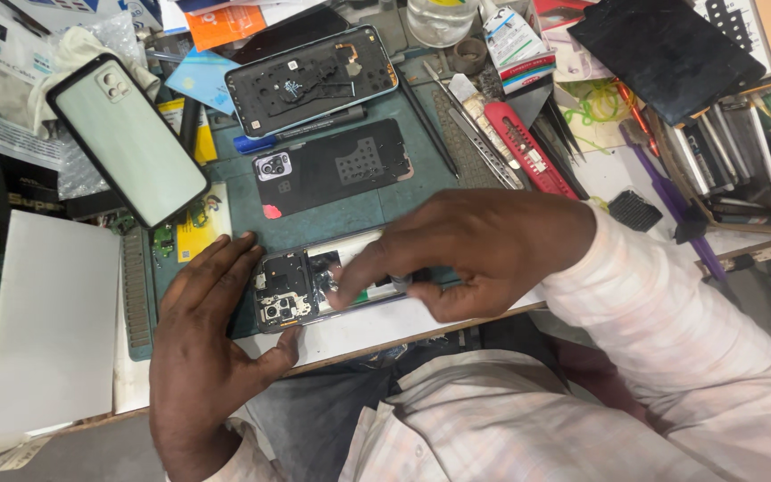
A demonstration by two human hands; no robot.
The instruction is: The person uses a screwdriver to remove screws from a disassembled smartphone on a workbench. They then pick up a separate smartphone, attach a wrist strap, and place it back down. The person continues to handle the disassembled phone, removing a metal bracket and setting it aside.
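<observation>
Teal matting (332,219) covers the middle of a crowded repair bench, seen from a single head view looking down. At the near edge lies an opened phone (301,290), its back cover off, circuit board and camera modules bare at its left end. The left hand (203,348) braces that end, fingers spread flat and thumb hooked under the near side; it steadies rather than pinches. The right hand (475,250) lies over the phone's middle and right end, its grip pressed together on something small that cannot be made out.

Judging by the layout, disassembly is well along: a black back plate (336,170) lies further back on the mat, another opened phone shell (314,78) beyond it, and a pale phone in a black case (127,138) towards the left edge. Red-handled tweezers (528,147) lie to the right. The right hand hides much of the phone, and the bench's far clutter is cut off.
</observation>
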